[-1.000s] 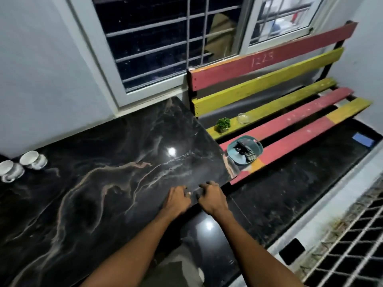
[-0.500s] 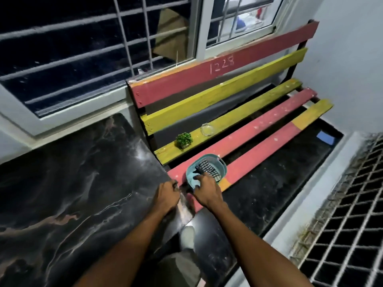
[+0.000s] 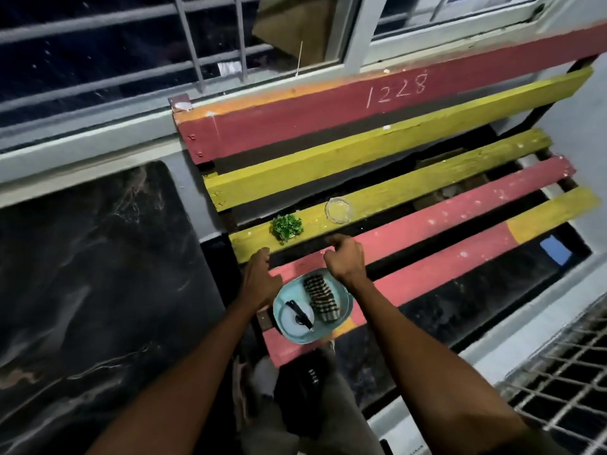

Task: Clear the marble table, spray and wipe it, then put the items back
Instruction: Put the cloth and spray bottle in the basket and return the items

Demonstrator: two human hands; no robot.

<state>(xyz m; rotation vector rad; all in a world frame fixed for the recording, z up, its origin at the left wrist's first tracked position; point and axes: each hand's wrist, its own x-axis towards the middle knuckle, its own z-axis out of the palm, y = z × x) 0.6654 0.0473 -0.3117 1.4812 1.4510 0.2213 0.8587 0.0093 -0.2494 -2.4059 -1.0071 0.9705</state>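
The black marble table (image 3: 98,274) fills the left. To its right stands a red and yellow slatted bench (image 3: 460,205). On the bench's near end rests a teal basket (image 3: 279,310) holding a dark striped item (image 3: 322,298) and a small black object (image 3: 300,315). My left hand (image 3: 259,277) hovers by the basket's left rim, fingers bent; whether it touches the rim is unclear. My right hand (image 3: 345,257) is curled just past the basket's far rim, with nothing visible in it. A small green plant (image 3: 286,227) and a clear glass dish (image 3: 339,210) sit on the yellow slat beyond.
A barred window (image 3: 197,44) runs along the wall behind the table and bench. A blue piece (image 3: 555,249) lies on the dark floor under the bench's right end. A metal floor grate (image 3: 558,372) is at the lower right.
My view swung right from the table to the bench. Both hands left the table edge; the right touched the basket, then moved past it toward the yellow slat.
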